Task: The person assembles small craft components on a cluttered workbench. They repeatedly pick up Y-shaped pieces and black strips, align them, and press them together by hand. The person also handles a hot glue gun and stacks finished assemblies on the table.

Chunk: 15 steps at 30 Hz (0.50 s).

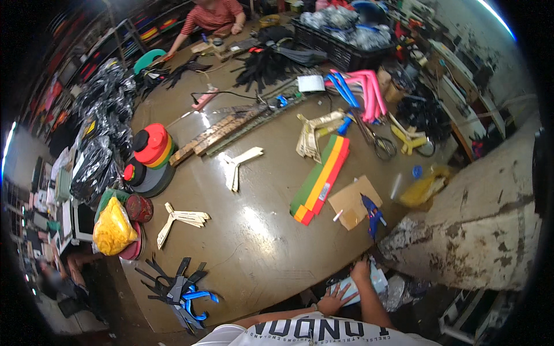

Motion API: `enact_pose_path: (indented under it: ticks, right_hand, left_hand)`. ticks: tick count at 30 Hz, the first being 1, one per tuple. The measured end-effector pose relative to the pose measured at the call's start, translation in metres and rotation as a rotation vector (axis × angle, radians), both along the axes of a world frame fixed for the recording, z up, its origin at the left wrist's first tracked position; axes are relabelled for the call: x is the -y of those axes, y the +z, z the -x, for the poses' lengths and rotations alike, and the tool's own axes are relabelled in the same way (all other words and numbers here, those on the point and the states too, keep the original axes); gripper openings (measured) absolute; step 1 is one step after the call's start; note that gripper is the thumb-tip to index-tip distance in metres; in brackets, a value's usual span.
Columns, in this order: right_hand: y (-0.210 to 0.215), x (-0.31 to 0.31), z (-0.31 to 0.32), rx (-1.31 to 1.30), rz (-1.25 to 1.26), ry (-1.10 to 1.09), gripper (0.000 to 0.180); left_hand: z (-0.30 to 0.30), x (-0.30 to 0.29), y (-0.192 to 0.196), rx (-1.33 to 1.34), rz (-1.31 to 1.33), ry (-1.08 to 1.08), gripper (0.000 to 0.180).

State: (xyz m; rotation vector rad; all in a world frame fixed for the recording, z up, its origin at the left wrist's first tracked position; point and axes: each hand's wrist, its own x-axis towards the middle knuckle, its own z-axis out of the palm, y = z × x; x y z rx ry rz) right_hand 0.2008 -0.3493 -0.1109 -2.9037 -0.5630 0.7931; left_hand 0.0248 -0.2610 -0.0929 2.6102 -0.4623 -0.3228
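Note:
Just past the table's near edge at the lower right, a flat pale blue piece, its kind unclear, lies below the tabletop. My left hand rests flat on it with the fingers spread. At its far side my right hand has its fingers bent over the piece; their tips are partly hidden. Crumpled clear plastic lies right of my right forearm. On the table above my hands are a blue glue gun and a brown cardboard piece.
A green, yellow and red strip stack lies mid-table. Cream branched pieces, scissors and black-and-blue strips are spread around. A worn pillar blocks the right. Strap rolls stand left; another person works far off.

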Motion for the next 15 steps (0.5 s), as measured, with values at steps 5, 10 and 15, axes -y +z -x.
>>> enact_pose_path:
  ticks: [5,10,15]
  right_hand:
    - [0.022,-0.002,-0.011,0.018,-0.121,-0.312,0.055]
    - [0.004,-0.040,0.002,0.293,-0.119,0.071,0.057]
    - [-0.033,-0.068,0.000,0.004,-0.222,0.094,0.071]
  left_hand:
    - [0.000,-0.008,0.022,0.026,0.012,0.008,0.081]
    - [0.005,-0.005,0.006,0.073,-0.047,-0.017,0.061]
    - [0.009,0.004,-0.020,0.111,-0.047,-0.056,0.051]
